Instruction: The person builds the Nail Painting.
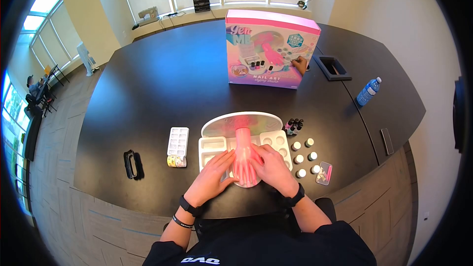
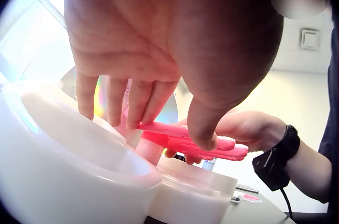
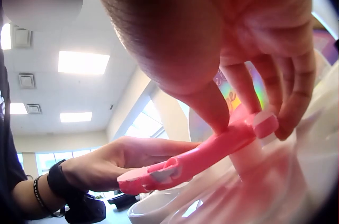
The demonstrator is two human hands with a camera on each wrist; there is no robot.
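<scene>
A pink model hand [image 1: 243, 160] stands palm down on a white tray unit [image 1: 203, 143] with a rounded mirror-like panel behind. My left hand [image 1: 213, 175] holds its left edge, fingers near its wrist and thumb by its fingers. On the other edge my right hand [image 1: 276, 167] grips near the model's thumb. The left wrist view has my left hand [image 2: 175, 39] above the pink fingers [image 2: 196, 144], thumb against them. In the right wrist view, the thumb of my right hand [image 3: 212, 39] presses on the pink model hand [image 3: 212, 152], with my fingers beyond its thumb.
Left of the tray lie a white compartment case [image 1: 178, 141] and a black object [image 1: 130, 164]. Small bottles [image 1: 294, 126], white-capped jars [image 1: 298, 159] and a clear packet [image 1: 323, 173] are right. Farther back stand a large box [image 1: 271, 51] and a water bottle [image 1: 368, 91].
</scene>
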